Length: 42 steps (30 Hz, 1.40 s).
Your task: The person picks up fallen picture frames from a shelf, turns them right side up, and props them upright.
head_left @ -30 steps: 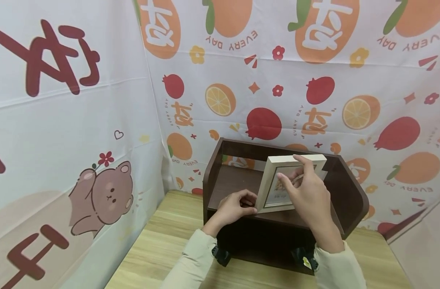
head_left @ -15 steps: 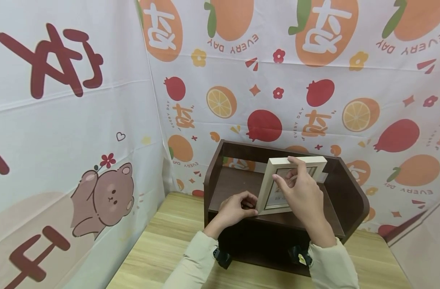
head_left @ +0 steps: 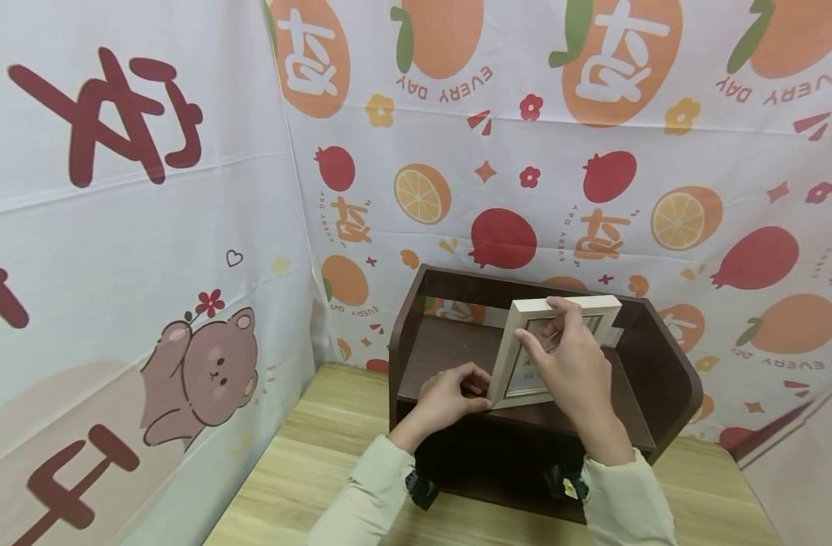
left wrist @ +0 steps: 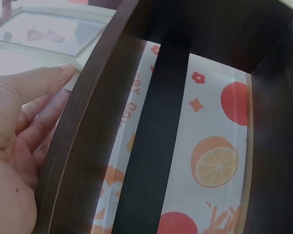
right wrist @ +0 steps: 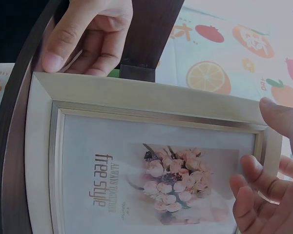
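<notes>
A cream picture frame (head_left: 511, 349) stands tilted on the upper board of a dark brown shelf unit (head_left: 450, 341). Behind its glass, the right wrist view shows a print of pink flowers (right wrist: 171, 185). My right hand (head_left: 576, 371) holds the frame near its top, index finger at the top edge and thumb toward the left side. At the lower left corner, my left hand (head_left: 450, 398) touches the frame with its thumb tip, its other fingers loosely bent beside the frame's side. In the left wrist view, my left hand (left wrist: 24, 107) lies beside the shelf's dark front edge.
The shelf unit has raised side panels (head_left: 668, 364) and a back rail (head_left: 456, 280). Below the upper board is a dark lower compartment (head_left: 484, 455). It stands on a wood-grain table (head_left: 299, 455), against a fruit-print cloth (head_left: 456, 152); a bear-print cloth (head_left: 204, 364) hangs at left.
My right hand has shifted slightly left along the top of the picture frame. The frame and left hand keep nearly the same place on the shelf; the view has tilted slightly.
</notes>
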Available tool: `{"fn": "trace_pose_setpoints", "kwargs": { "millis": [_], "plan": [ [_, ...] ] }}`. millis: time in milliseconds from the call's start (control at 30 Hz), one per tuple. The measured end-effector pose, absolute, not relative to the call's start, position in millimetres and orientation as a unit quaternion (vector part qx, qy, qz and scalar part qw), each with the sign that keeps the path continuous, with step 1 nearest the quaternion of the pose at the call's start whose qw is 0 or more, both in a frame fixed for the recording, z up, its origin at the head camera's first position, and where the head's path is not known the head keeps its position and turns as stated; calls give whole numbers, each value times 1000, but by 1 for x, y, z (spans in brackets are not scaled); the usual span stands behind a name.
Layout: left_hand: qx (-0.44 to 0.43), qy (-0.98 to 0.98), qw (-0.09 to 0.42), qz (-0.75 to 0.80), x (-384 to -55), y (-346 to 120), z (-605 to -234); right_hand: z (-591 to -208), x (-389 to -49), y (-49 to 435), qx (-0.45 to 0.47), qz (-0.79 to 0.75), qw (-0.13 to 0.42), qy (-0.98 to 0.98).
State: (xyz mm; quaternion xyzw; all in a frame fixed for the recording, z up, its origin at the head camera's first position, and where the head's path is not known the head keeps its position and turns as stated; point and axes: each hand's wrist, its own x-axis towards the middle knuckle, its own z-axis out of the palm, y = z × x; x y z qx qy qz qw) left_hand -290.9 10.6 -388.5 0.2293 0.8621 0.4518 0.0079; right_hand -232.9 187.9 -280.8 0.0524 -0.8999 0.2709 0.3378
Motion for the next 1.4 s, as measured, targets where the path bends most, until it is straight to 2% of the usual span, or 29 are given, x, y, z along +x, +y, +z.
{"fn": "trace_pose_setpoints", "kwargs": {
  "millis": [433,1167,1400],
  "plan": [
    [262,855,2,447,-288,17,-389,-283,-232,198,62,278,326,-901],
    [285,860,-54,420,-269,43,-390,-281,-223,215,52,277,339,-898],
    [300,856,-43,419,-266,53,-388,-275,-215,225,76,260,345,-899]
  ]
}}
